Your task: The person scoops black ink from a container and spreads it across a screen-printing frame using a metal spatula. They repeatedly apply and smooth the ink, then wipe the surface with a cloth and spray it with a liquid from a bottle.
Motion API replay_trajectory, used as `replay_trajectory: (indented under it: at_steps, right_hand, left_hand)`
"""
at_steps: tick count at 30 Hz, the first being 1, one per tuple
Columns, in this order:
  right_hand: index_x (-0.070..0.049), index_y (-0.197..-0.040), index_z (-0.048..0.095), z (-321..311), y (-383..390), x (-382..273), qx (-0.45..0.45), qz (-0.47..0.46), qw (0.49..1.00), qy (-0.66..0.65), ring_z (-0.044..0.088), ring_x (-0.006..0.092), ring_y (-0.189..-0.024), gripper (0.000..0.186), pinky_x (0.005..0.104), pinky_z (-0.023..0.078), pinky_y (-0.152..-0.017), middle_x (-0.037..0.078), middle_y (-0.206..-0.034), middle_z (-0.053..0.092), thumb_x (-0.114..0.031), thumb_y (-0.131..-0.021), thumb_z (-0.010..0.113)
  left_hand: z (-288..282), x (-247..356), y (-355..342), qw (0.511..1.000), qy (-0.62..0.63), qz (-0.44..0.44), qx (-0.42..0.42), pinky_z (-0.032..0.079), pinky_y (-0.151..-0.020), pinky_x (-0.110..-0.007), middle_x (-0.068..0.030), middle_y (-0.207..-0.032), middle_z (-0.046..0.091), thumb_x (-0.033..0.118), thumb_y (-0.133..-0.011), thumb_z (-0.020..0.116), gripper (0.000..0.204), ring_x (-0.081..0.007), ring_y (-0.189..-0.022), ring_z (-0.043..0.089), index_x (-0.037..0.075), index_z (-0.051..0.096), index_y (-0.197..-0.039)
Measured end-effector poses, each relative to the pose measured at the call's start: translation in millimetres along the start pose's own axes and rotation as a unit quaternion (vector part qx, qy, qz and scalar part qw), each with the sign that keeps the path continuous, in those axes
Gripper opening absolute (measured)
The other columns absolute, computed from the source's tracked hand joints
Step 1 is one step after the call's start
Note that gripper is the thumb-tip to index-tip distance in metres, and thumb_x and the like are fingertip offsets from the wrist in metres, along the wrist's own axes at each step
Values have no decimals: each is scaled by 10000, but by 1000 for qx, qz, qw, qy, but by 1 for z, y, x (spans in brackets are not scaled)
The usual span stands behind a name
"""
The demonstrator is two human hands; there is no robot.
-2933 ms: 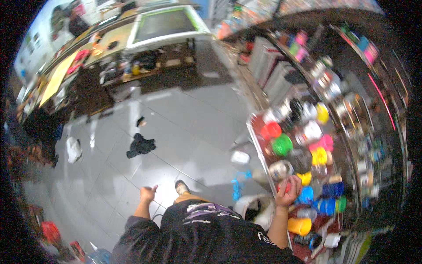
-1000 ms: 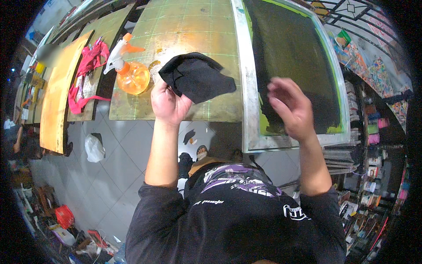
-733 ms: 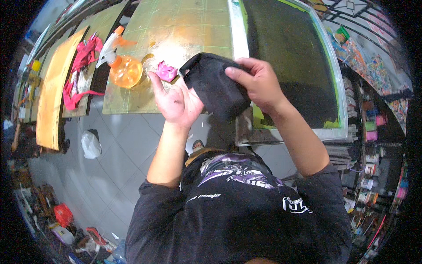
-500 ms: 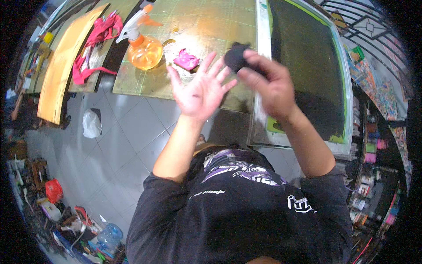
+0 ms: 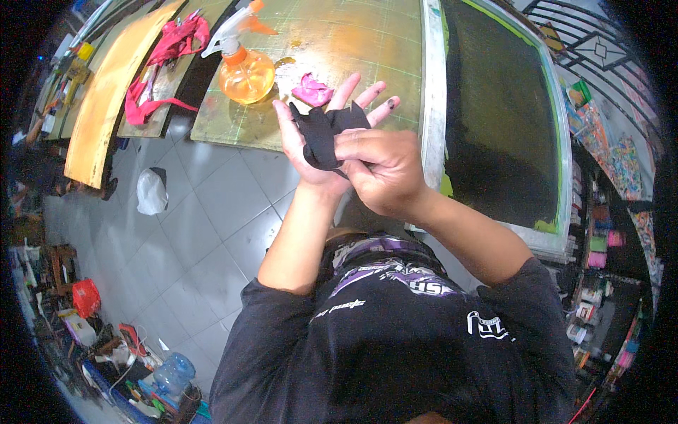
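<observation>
Since half a second ago, by the table (image 5: 374, 49), our right forearm (image 5: 477, 237) has swung in toward the left. We hold our left hand (image 5: 295, 150) palm up, fingers spread, while our right hand (image 5: 385, 173), its back uppermost, pinches the black cloth (image 5: 321, 145) over that palm, near the pink wad (image 5: 312, 90).

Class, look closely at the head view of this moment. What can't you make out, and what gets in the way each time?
All in the head view:
- Much of the palm of the left hand: covered by the black cloth.
- Part of that cloth: behind the right hand.
- Far end of the framed screen: cut off by the top edge.
- The person's feet: hidden below the black shirt.
- Labels on the shelf containers: too small.
</observation>
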State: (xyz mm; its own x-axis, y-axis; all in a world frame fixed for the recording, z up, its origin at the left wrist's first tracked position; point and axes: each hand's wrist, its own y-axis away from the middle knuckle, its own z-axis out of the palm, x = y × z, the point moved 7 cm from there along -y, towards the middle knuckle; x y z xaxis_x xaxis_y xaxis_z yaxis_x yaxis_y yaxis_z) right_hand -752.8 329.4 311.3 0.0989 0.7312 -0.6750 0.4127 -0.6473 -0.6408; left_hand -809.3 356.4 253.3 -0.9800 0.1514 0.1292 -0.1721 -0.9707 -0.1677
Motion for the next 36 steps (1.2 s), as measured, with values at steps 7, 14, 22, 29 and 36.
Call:
replay_trajectory:
  at_steps: [7,14,22,29,36]
  right_hand:
    - [-53,-712,615,-4,12,-7,-46,-27,999,-6,629,261,-708,130,320,500,-614,116,-739,629,41,-627,584]
    - [12,-855,630,-70,11,23,95,99,990,32,633,219,-780,191,322,497,-735,136,-863,648,57,-670,610]
    - [9,-892,631,-34,16,51,-67,160,982,70,595,125,-741,186,241,466,-640,119,-839,639,40,-708,626]
    - [27,-928,633,5,-22,57,-73,235,966,-79,555,70,-681,169,215,453,-603,54,-794,638,-92,-823,574]
    - [38,-932,595,91,-43,61,-183,323,907,-200,573,203,-792,319,284,447,-760,134,-876,600,-250,-796,612]
  left_hand:
    - [-18,-3,3,999,-3,-30,26,290,-938,-584,-262,-1308,260,782,-692,326,1043,-479,-1194,280,-29,158,-1326]
    - [-20,13,15,999,-31,-26,2,334,-897,-561,-206,-1352,247,839,-653,165,1070,-423,-1110,403,66,45,-1383]
    - [-3,13,31,996,-88,-14,-5,355,-902,-514,-214,-1379,182,865,-614,191,1088,-403,-953,536,130,-3,-1393]
    - [-24,59,54,955,-229,136,131,479,-738,-316,-216,-1109,523,383,-919,333,532,-314,-898,589,-22,333,-1264]
    - [-55,115,86,886,-362,121,263,450,-647,-232,-63,-869,605,96,-794,617,169,-100,-707,564,16,556,-929]
